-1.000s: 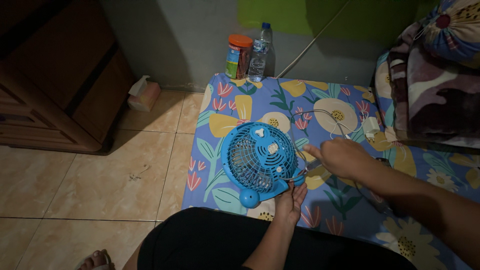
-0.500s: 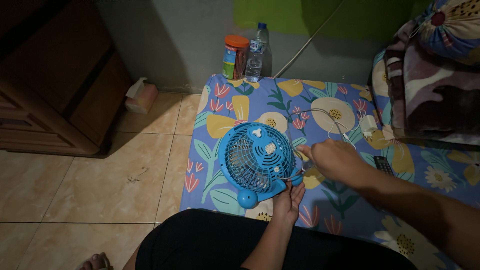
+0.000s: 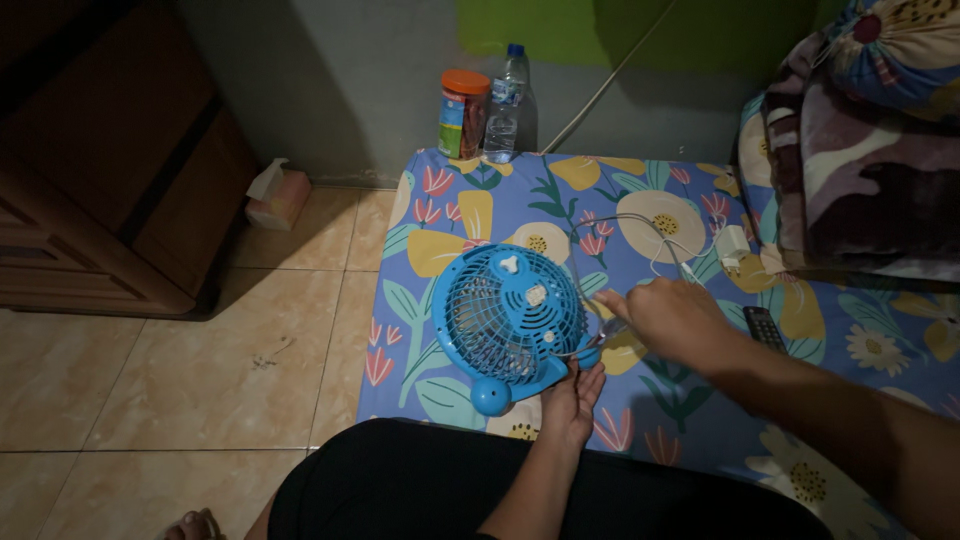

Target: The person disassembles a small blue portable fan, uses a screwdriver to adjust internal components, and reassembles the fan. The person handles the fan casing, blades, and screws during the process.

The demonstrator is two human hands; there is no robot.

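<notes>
The small blue fan [image 3: 510, 320] lay face-up on the flowered mattress [image 3: 690, 430], with the left hand [image 3: 572, 400] pinching its lower rim. Right hand [image 3: 672, 318] was closed around a thin tool at the rim's right side. Back by the wall stood 1 orange-lidded jar [image 3: 463, 113] and 1 clear bottle [image 3: 506, 103].

Both hands [image 3: 600, 370] at blue fan [image 3: 508, 318]

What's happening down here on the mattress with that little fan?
A person sits at the edge of a flowered mattress with a small blue fan lying in front of them. The left hand steadies the fan's lower rim, while the right hand brings a thin tool to its side; what the tool is cannot be told. A jar and a water bottle stand by the wall.
</notes>
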